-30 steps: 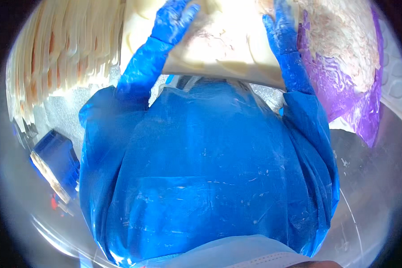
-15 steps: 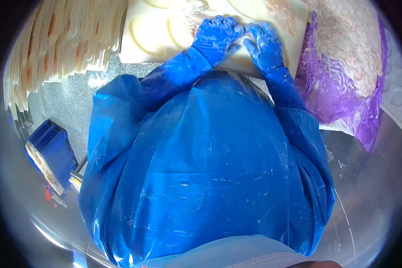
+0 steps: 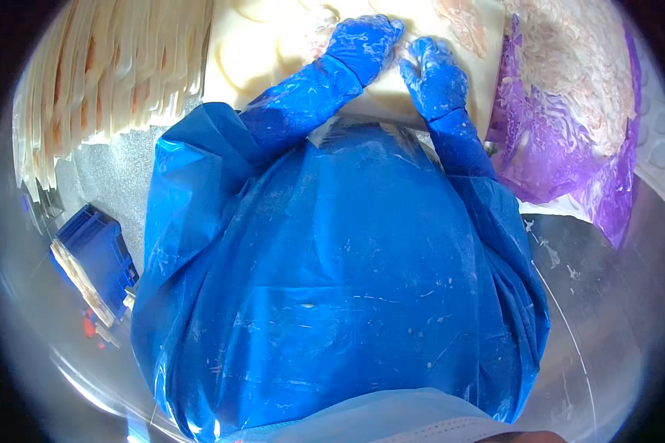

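Note:
Both my hands wear blue gloves smeared with pale, wet paste and work over a cream board marked with rounded outlines. My left hand is closed in a fist; whatever lies inside its fingers is hidden. Beside it, my right hand has curled fingers, its thumb pointing toward the left hand. A little pale, soft stuff shows in the narrow gap between the hands, too small to name. One pale pinkish lump sits just left of my left hand. Another pale pinkish mass lies beyond my right hand.
To the right, an opened purple bag holds a large heap of pale, mince-like mass. Long pale strips with orange-brown patches stand in rows at the far left. Below them is a blue crate, near the grey metal surface.
My left hand has moved slightly farther from my body and turned, its fist now tighter. The gap between the hands has widened. My right hand has shifted only a little.

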Action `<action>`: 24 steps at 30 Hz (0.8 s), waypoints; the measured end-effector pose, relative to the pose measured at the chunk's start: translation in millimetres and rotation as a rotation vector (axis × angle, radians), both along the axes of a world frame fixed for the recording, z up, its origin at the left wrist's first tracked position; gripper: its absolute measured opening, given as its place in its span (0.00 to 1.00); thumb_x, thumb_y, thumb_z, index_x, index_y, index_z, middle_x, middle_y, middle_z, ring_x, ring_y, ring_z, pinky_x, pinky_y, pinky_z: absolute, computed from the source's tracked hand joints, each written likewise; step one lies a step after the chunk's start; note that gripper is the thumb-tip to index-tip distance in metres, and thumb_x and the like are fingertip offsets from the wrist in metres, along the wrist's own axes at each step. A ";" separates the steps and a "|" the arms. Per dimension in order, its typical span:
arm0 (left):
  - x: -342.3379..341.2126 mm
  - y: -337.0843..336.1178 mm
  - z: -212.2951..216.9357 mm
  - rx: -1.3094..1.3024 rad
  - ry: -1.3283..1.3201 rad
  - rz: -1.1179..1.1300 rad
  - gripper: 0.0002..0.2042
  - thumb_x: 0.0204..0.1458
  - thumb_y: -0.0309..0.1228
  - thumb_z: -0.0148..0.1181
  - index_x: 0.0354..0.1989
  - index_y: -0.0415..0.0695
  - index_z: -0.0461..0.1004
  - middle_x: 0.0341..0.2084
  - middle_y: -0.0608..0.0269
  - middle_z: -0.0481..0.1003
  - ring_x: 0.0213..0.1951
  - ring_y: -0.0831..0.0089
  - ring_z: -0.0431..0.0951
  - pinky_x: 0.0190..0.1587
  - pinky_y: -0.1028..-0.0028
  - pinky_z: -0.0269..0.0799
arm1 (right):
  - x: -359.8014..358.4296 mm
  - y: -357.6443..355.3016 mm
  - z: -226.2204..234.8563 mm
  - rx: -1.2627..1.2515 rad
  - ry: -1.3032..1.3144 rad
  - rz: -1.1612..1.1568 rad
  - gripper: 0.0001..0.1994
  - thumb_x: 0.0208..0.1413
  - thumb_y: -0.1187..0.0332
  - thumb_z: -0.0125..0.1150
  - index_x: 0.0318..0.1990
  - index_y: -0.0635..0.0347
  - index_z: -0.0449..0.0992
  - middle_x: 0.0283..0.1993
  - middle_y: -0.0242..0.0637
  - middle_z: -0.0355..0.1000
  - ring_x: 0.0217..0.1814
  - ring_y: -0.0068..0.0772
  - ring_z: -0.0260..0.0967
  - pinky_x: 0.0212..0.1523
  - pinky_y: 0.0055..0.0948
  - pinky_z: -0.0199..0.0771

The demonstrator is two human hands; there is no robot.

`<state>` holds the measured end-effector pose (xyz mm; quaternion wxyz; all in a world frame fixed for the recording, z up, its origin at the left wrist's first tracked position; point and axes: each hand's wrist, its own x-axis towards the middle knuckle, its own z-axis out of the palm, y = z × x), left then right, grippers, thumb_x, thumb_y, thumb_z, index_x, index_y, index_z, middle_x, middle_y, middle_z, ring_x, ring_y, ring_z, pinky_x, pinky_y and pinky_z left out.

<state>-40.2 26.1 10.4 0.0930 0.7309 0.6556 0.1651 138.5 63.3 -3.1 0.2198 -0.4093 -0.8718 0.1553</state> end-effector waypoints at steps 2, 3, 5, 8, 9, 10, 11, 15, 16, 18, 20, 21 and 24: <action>-5.7 0.9 -2.6 0.065 -0.031 -0.035 0.15 0.53 0.37 0.66 0.48 0.47 0.77 0.41 0.52 0.79 0.44 0.56 0.81 0.48 0.58 0.76 | 5.4 -1.2 3.2 0.014 0.023 0.023 0.12 0.54 0.63 0.67 0.43 0.54 0.76 0.40 0.42 0.77 0.44 0.46 0.77 0.43 0.42 0.78; -9.7 3.4 2.0 -0.111 -0.294 -0.033 0.14 0.55 0.37 0.65 0.48 0.47 0.77 0.41 0.54 0.79 0.44 0.61 0.81 0.48 0.61 0.76 | 12.2 0.3 -0.9 -0.152 0.226 0.022 0.11 0.54 0.65 0.68 0.42 0.56 0.75 0.38 0.39 0.77 0.42 0.41 0.77 0.43 0.40 0.78; -23.2 7.4 -4.6 -0.351 -0.818 -0.070 0.14 0.59 0.37 0.65 0.49 0.45 0.76 0.41 0.58 0.79 0.45 0.74 0.79 0.47 0.67 0.77 | 21.3 13.3 0.3 -0.445 0.551 0.032 0.10 0.55 0.67 0.69 0.41 0.57 0.75 0.35 0.33 0.76 0.40 0.27 0.75 0.41 0.32 0.77; -33.5 30.6 -29.6 -0.129 -1.202 0.078 0.18 0.53 0.46 0.66 0.43 0.43 0.78 0.33 0.54 0.80 0.37 0.56 0.81 0.42 0.59 0.76 | 22.4 63.5 8.4 -0.682 0.829 0.090 0.08 0.58 0.66 0.66 0.41 0.56 0.75 0.32 0.34 0.76 0.38 0.32 0.75 0.41 0.35 0.78; -17.6 34.0 -2.4 -0.333 -1.552 0.061 0.18 0.63 0.33 0.53 0.59 0.39 0.73 0.53 0.48 0.77 0.58 0.54 0.75 0.64 0.62 0.68 | 55.8 82.4 1.1 -0.654 0.801 0.032 0.08 0.58 0.66 0.66 0.41 0.56 0.75 0.32 0.34 0.76 0.38 0.32 0.75 0.41 0.35 0.78; -29.0 29.9 -2.2 -0.325 -1.545 0.071 0.18 0.63 0.33 0.53 0.59 0.39 0.73 0.53 0.48 0.77 0.58 0.54 0.75 0.64 0.62 0.68 | 57.2 94.3 0.5 -0.033 0.387 0.033 0.14 0.59 0.65 0.63 0.49 0.60 0.75 0.44 0.42 0.75 0.49 0.43 0.73 0.53 0.41 0.71; -39.3 26.8 -7.3 -0.190 -1.138 0.100 0.18 0.63 0.32 0.53 0.59 0.39 0.73 0.52 0.49 0.78 0.57 0.55 0.76 0.62 0.62 0.69 | 56.9 101.7 -2.9 0.576 -0.044 0.027 0.20 0.60 0.64 0.60 0.56 0.63 0.75 0.56 0.51 0.75 0.59 0.53 0.71 0.65 0.47 0.64; -67.2 30.5 -42.2 0.390 -0.270 0.013 0.18 0.61 0.31 0.53 0.58 0.42 0.75 0.52 0.51 0.78 0.55 0.57 0.77 0.61 0.63 0.70 | -4.1 70.4 34.7 0.007 0.412 -0.053 0.15 0.63 0.66 0.56 0.53 0.62 0.77 0.49 0.48 0.76 0.53 0.49 0.72 0.61 0.41 0.68; -65.1 37.4 -40.3 0.466 -0.168 0.006 0.18 0.60 0.31 0.53 0.58 0.44 0.76 0.53 0.52 0.78 0.55 0.58 0.77 0.61 0.64 0.70 | -14.8 69.7 28.4 0.062 0.353 0.035 0.16 0.63 0.66 0.56 0.55 0.62 0.76 0.53 0.49 0.75 0.57 0.48 0.71 0.62 0.41 0.67; -61.2 51.8 -27.0 0.367 -0.202 -0.121 0.20 0.58 0.31 0.52 0.59 0.46 0.75 0.55 0.54 0.77 0.58 0.57 0.75 0.65 0.60 0.66 | -37.3 70.5 -0.4 0.019 -0.212 0.126 0.18 0.66 0.59 0.55 0.58 0.55 0.75 0.53 0.45 0.76 0.58 0.50 0.71 0.62 0.45 0.68; -83.8 48.2 -43.8 0.313 0.240 -0.162 0.22 0.57 0.31 0.51 0.61 0.48 0.74 0.58 0.54 0.75 0.61 0.56 0.72 0.67 0.55 0.62 | -34.8 36.4 -7.8 0.302 -0.105 0.331 0.25 0.64 0.59 0.56 0.67 0.53 0.68 0.68 0.43 0.66 0.71 0.46 0.60 0.71 0.48 0.56; -87.9 46.7 -42.0 0.356 0.287 -0.207 0.22 0.57 0.31 0.50 0.62 0.47 0.72 0.60 0.52 0.72 0.63 0.54 0.70 0.69 0.50 0.58 | -13.9 28.7 -21.7 0.242 -0.125 0.302 0.32 0.62 0.57 0.57 0.73 0.52 0.60 0.77 0.43 0.53 0.78 0.47 0.49 0.76 0.52 0.44; -69.5 44.9 -41.0 0.384 0.319 -0.105 0.23 0.57 0.34 0.51 0.62 0.46 0.71 0.61 0.50 0.71 0.65 0.52 0.68 0.70 0.51 0.56 | -5.3 21.8 -10.1 0.265 -0.199 0.147 0.34 0.57 0.56 0.64 0.69 0.57 0.65 0.74 0.47 0.57 0.77 0.49 0.50 0.75 0.53 0.46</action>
